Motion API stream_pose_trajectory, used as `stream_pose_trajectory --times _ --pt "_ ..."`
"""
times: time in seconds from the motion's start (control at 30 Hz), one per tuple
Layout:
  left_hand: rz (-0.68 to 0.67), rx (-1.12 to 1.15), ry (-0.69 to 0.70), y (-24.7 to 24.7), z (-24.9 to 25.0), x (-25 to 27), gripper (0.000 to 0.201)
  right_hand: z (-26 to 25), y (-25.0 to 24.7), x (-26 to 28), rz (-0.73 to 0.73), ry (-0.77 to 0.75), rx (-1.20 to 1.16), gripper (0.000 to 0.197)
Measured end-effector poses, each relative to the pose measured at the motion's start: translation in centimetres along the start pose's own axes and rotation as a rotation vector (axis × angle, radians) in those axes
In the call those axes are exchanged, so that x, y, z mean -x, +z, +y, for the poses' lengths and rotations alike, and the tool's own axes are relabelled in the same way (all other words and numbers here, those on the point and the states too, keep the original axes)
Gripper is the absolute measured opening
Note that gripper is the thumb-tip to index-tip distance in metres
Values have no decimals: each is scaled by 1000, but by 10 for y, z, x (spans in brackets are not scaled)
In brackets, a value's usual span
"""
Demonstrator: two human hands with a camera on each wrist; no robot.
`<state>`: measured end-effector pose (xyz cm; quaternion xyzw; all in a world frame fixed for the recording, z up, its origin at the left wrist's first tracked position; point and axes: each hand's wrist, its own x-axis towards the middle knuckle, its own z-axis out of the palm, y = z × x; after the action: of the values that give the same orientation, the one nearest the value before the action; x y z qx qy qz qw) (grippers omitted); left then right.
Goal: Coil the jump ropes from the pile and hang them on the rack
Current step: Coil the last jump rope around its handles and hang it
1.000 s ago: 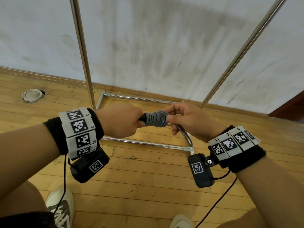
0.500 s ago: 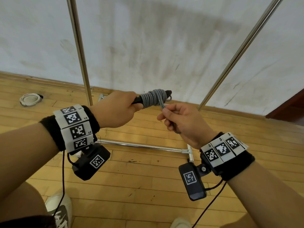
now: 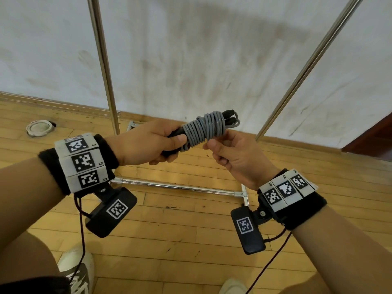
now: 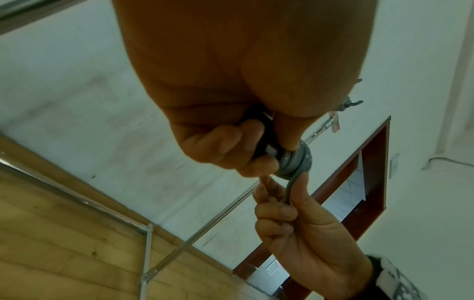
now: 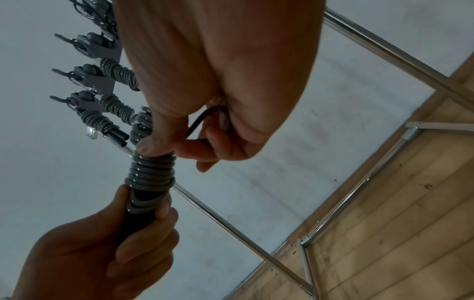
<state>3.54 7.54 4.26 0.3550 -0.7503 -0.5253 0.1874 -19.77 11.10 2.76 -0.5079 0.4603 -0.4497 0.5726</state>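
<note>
In the head view, your left hand (image 3: 148, 143) sits in the middle of the frame, and its fingers are wrapped tight around the black handles (image 3: 172, 134) of the jump rope (image 3: 203, 129). The gray rope is wound many times around those handles, and the bundle tilts up toward the right. Your right hand (image 3: 235, 158) is just under the right end of the bundle, with its fingers curled in, touching the rope. Behind your hands, the shiny rack (image 3: 104, 66) stands on the wooden floor (image 3: 169, 230) in front of a white wall (image 3: 191, 49), with one pole going up at the left and one leaning off to the upper right. A round white lid (image 3: 39, 128) lies on the floor at the far left, and your shoe (image 3: 77, 270) shows at the bottom left. In the left wrist view, your left hand (image 4: 231, 113) fills the top of the frame and grips the handles, with the gray coil (image 4: 295, 162) right at its fingertips. Below it, your right hand (image 4: 302, 229) pinches a loose piece of the gray rope that comes down from the coil. In the right wrist view, your right hand (image 5: 218, 81) is at the top, with its thumb pressing on the top of the coil (image 5: 151, 172) and a thin dark piece of rope tucked inside its curled fingers. Your left hand (image 5: 102, 253) is at the lower left, holding the handles below the coil. At the upper left, other coiled ropes (image 5: 115, 105) hang on the rack's hooks.
</note>
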Motion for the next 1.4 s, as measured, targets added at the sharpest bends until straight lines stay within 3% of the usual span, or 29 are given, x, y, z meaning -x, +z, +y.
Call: stream_pose_trajectory --times 0.13,0.3,0.43,0.53,0.67,0.83,0.9,1.03,1.13,1.3,1.4 --pt "-94 82 27 1 1 3 21 -8 5 4 -48 -101 -5 62" --pt "-126 98 9 0 1 2 43 -14 8 12 -101 -168 75 57" --pt "-169 60 -44 -4 1 4 50 -15 12 15 -63 -222 174 48" --pt "-85 -76 -72 -4 2 3 50 -13 14 13 -20 -259 216 34" --pt "197 -226 18 2 6 1 31 -9 20 10 42 -264 243 35" --pt "49 -148 35 16 17 2 64 1 32 5 82 -233 296 46" --pt "53 -172 16 21 16 0 70 6 36 3 89 -223 330 46" --pt "124 -106 -21 18 12 -3 64 4 36 1 27 -196 313 28" --pt "163 -43 -35 13 13 -3 56 0 29 3 -81 -179 312 28" --pt "192 -2 -50 12 10 -1 41 -8 24 7 30 -191 240 17" --pt "232 -68 -56 10 7 -3 33 -13 19 8 47 -181 164 21"
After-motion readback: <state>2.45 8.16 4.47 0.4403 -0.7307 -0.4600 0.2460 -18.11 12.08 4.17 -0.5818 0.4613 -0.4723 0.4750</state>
